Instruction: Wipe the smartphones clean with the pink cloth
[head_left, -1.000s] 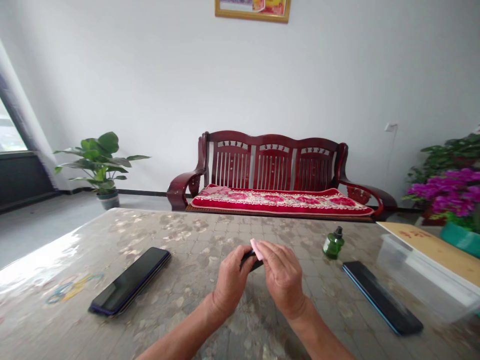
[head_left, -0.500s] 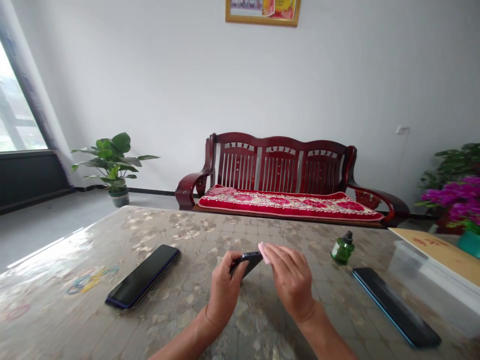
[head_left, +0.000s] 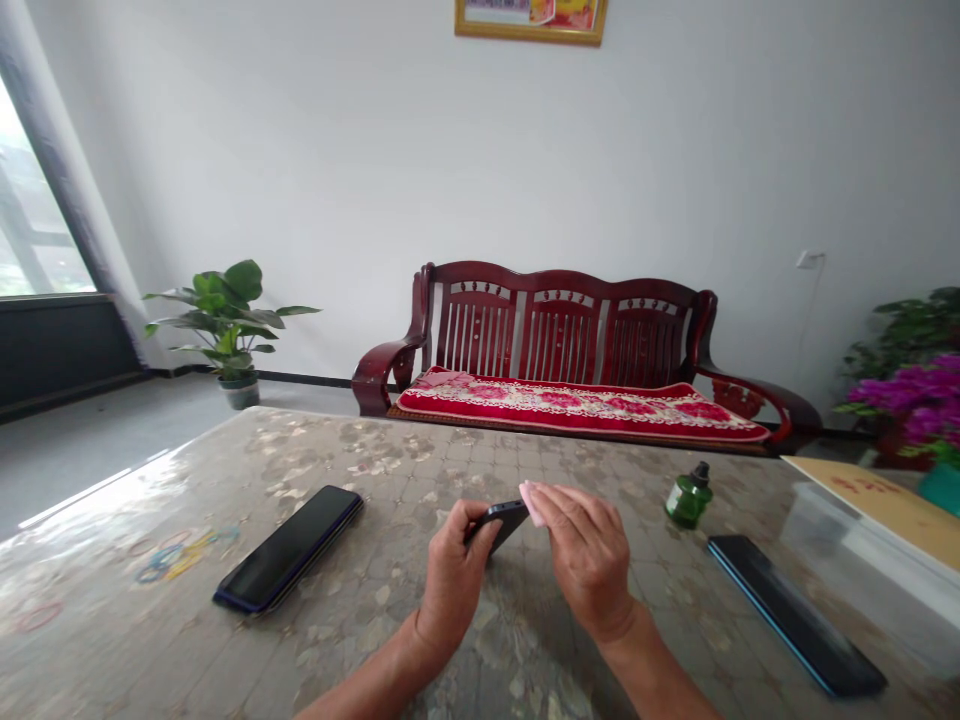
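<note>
A dark phone [head_left: 507, 524] is tilted above the table, gripped along its left side by my left hand [head_left: 454, 572]. My right hand [head_left: 589, 560] is closed on a folded pink cloth [head_left: 533, 503], which meets the phone's upper right corner. The fingers of that hand hide part of the cloth. To the left, a second phone [head_left: 289, 550] in a dark blue case lies screen up. On the right lies another phone [head_left: 795, 612] with a blue edge, and behind it stands a small green bottle [head_left: 688, 496] with a black cap.
Several coloured rubber bands [head_left: 176, 556] are on the patterned tablecloth [head_left: 360, 650] at left. At the right edge sits a clear plastic box [head_left: 840, 540] with a tan sheet [head_left: 885, 502] on top. Beyond the table is a red wooden bench [head_left: 559, 330].
The view has shifted very slightly. Both hands keep their hold on the phone and the pink cloth, with the cloth still at the phone's corner.
</note>
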